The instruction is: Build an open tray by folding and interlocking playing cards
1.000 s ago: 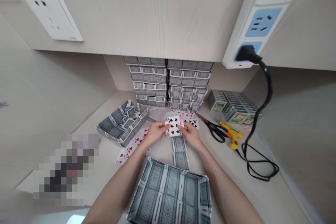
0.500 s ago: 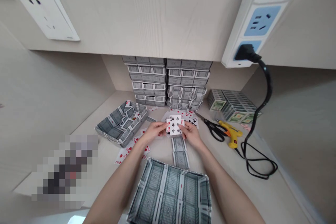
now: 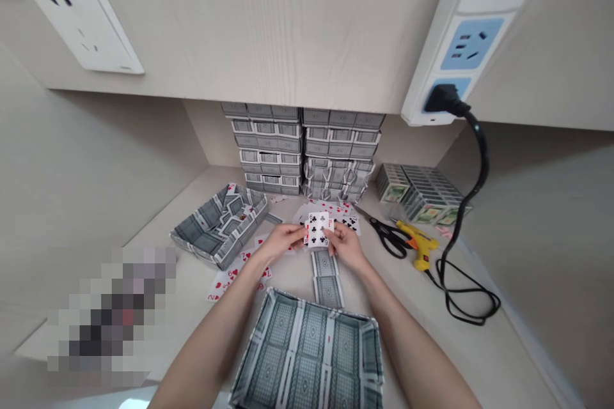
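Note:
Between my two hands is a six of clubs [image 3: 317,230], face up, with a red-marked card showing behind its sides. My left hand [image 3: 286,239] pinches the left edge of these cards. On the right edge, the fingers of my right hand [image 3: 344,244] are closed, with the thumb on the card's face. Just below lie joined cards [image 3: 327,281], backs up. Nearest to me is a box made of playing cards [image 3: 309,345], between my forearms. Loose face-up cards [image 3: 225,278] lie left of my left forearm, and more are behind my hands.
A second card box [image 3: 218,227] with folded cards inside is at the left. Card-built boxes [image 3: 268,140] are stacked at the back. On the right are black scissors [image 3: 388,236], a yellow glue gun [image 3: 419,246], its cable, and wrapped card decks [image 3: 422,192]. A power strip [image 3: 460,51] hangs above.
The whole view has shifted slightly. My hands still hold the cards, and the red-marked card behind the six of clubs shows a little less at the sides.

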A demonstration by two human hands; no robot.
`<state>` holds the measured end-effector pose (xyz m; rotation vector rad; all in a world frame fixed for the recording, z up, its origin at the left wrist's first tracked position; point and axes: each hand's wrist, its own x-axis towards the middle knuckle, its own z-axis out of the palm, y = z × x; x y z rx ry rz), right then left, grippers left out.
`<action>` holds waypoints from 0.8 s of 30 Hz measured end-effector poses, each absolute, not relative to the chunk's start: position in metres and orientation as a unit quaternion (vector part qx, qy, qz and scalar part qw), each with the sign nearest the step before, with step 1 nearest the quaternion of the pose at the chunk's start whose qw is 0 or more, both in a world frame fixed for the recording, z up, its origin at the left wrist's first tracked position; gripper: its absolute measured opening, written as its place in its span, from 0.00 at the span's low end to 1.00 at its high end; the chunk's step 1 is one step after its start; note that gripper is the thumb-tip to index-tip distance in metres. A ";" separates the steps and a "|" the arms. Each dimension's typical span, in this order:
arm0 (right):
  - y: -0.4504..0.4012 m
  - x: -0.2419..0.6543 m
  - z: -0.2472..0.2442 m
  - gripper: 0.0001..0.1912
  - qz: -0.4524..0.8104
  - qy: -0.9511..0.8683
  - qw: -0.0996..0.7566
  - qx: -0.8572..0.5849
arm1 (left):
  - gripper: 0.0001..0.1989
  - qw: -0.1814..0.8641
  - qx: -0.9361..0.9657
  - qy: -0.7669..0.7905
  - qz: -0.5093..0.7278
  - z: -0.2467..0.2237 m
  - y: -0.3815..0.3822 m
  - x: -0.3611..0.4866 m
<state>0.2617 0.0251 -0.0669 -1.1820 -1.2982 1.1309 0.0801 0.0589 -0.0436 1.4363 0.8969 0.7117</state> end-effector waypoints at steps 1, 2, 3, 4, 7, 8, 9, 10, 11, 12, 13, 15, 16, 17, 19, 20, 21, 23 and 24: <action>0.025 0.262 -0.067 0.15 0.469 -0.537 0.503 -0.489 | 0.20 0.607 0.620 0.388 0.309 -0.043 0.059 0.081; 0.025 0.261 -0.066 0.15 0.469 -0.536 0.503 -0.489 | 0.20 0.607 0.619 0.389 0.311 -0.042 0.058 0.081; 0.025 0.261 -0.066 0.15 0.469 -0.536 0.503 -0.489 | 0.20 0.607 0.617 0.391 0.314 -0.042 0.058 0.082; 0.024 0.261 -0.066 0.15 0.468 -0.535 0.504 -0.490 | 0.20 0.605 0.614 0.394 0.317 -0.042 0.057 0.083; 0.024 0.260 -0.065 0.14 0.467 -0.533 0.503 -0.494 | 0.21 0.593 0.606 0.413 0.332 -0.042 0.055 0.088; 0.024 0.260 -0.064 0.14 0.468 -0.533 0.503 -0.494 | 0.21 0.586 0.603 0.422 0.339 -0.042 0.055 0.091; 0.024 0.260 -0.064 0.14 0.469 -0.532 0.502 -0.494 | 0.21 0.579 0.598 0.431 0.348 -0.043 0.054 0.093; 0.023 0.259 -0.064 0.14 0.472 -0.531 0.502 -0.494 | 0.21 0.571 0.593 0.440 0.359 -0.045 0.054 0.094; 0.023 0.259 -0.063 0.14 0.475 -0.529 0.502 -0.493 | 0.20 0.565 0.586 0.448 0.370 -0.046 0.054 0.096; 0.023 0.258 -0.063 0.14 0.479 -0.527 0.501 -0.492 | 0.20 0.561 0.578 0.454 0.380 -0.048 0.054 0.097; 0.022 0.258 -0.062 0.14 0.483 -0.524 0.501 -0.491 | 0.20 0.560 0.570 0.459 0.389 -0.049 0.054 0.098; 0.022 0.257 -0.060 0.14 0.493 -0.517 0.500 -0.490 | 0.19 0.561 0.556 0.466 0.399 -0.051 0.054 0.100; 0.021 0.257 -0.059 0.14 0.497 -0.513 0.500 -0.489 | 0.19 0.562 0.550 0.469 0.401 -0.051 0.054 0.100; 0.021 0.257 -0.058 0.14 0.502 -0.509 0.500 -0.489 | 0.19 0.564 0.545 0.471 0.403 -0.051 0.053 0.100; 0.021 0.257 -0.057 0.15 0.513 -0.501 0.499 -0.488 | 0.19 0.568 0.534 0.477 0.406 -0.050 0.053 0.099; 0.021 0.257 -0.057 0.15 0.518 -0.498 0.497 -0.487 | 0.19 0.569 0.528 0.481 0.408 -0.049 0.053 0.099; 0.021 0.258 -0.056 0.15 0.523 -0.495 0.495 -0.486 | 0.18 0.570 0.522 0.483 0.410 -0.048 0.052 0.099; 0.022 0.258 -0.056 0.16 0.531 -0.492 0.492 -0.484 | 0.18 0.575 0.512 0.485 0.414 -0.047 0.052 0.099; 0.022 0.258 -0.055 0.16 0.533 -0.491 0.491 -0.483 | 0.18 0.578 0.508 0.485 0.415 -0.047 0.051 0.099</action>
